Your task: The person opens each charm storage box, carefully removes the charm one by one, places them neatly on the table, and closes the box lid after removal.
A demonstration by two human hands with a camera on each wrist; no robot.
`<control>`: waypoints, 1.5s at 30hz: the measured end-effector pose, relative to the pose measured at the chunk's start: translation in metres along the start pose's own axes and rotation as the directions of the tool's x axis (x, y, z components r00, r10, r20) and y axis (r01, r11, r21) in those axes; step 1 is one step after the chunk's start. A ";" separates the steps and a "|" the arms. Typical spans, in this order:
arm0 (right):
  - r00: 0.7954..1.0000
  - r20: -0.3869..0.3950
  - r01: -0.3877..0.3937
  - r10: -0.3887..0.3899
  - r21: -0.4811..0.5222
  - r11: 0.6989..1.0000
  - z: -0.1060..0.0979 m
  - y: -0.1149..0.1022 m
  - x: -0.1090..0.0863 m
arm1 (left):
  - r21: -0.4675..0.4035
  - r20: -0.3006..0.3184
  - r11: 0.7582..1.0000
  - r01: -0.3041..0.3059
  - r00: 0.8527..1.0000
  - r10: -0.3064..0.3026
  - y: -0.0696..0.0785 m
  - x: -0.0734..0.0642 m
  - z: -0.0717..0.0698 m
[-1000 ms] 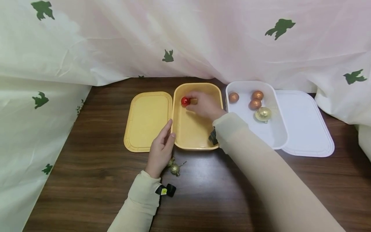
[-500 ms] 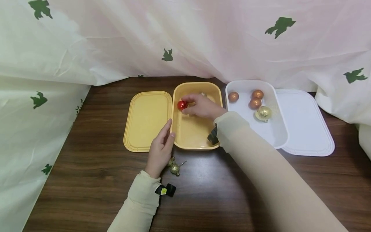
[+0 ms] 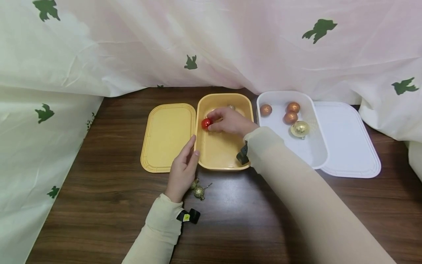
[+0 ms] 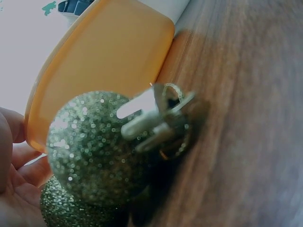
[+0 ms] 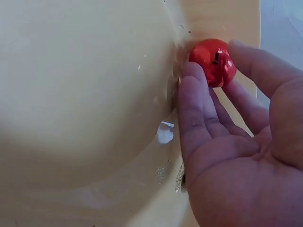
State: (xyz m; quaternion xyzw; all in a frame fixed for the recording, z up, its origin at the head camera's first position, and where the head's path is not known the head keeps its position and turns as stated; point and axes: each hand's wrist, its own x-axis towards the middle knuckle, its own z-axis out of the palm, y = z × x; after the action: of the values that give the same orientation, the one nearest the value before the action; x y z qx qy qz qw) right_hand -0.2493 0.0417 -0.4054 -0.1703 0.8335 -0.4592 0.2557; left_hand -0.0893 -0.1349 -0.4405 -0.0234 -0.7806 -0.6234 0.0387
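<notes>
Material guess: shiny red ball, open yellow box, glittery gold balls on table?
Shiny red ball: glossy, sharp reflections; plastic or glass, unclear.
Open yellow box: smooth, likely moulded plastic; uniform colour, rounded corners.
Glittery gold balls: grainy sparkle suggests glitter; core hidden.

A dark brown, wood-grained tabletop (image 3: 108,157) bears a soft whitish sheen (image 3: 232,196) midway along its near part. Behind the tabletop hangs a pale pink-and-cream fabric sheet (image 3: 237,40), loosely creased, with scattered dark green bird shapes (image 3: 320,30); left of the tabletop it looks faintly greenish, right of it, folded.
</notes>
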 end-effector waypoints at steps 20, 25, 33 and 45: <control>1.000 -0.004 -0.007 0.007 -0.017 1.000 -0.001 -0.001 0.001 | -0.007 0.001 1.000 0.003 1.000 -0.003 -0.001 0.002 0.002; 0.998 -0.064 -0.008 0.009 0.007 1.000 -0.004 -0.003 0.000 | -0.010 0.008 1.000 0.018 1.000 -0.018 0.000 0.003 0.002; 0.991 -0.125 -0.040 0.041 0.014 0.999 -0.005 -0.013 -0.007 | -0.009 0.005 1.000 0.011 1.000 -0.011 -0.001 0.000 0.001; 0.983 -0.186 -0.002 0.003 0.004 1.000 -0.015 -0.033 -0.023 | 0.008 -0.003 1.000 0.013 1.000 -0.013 -0.001 -0.001 0.001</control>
State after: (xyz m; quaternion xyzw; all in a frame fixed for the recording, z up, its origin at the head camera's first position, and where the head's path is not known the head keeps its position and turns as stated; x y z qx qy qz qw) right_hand -0.2379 0.0463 -0.3647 -0.1252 0.8530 -0.4746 0.1775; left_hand -0.0888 -0.1345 -0.4413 -0.0172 -0.7830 -0.6207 0.0360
